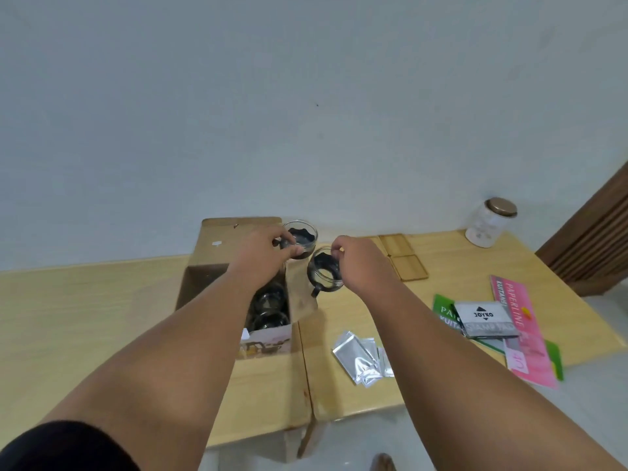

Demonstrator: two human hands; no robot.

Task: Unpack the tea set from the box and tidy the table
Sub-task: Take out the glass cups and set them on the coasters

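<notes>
two hands closed: left hand (263,253) grips glass cup (303,236), right hand (360,263) second cup (324,270)

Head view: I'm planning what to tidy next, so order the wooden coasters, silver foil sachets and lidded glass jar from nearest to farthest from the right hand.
1. Wooden coasters, just right of the right hand.
2. Silver foil sachets, toward the table's near edge.
3. Lidded glass jar, far right corner.

This looks like a plain room in a home or small office. A light wooden table (458,266) stands against a bare pale wall (306,96), with a slatted wooden door (591,239) at the right. On the table lie receipt books (520,321), a stamp pad box (484,317), foil sachets (360,358) and a lidded jar (489,222).
</notes>
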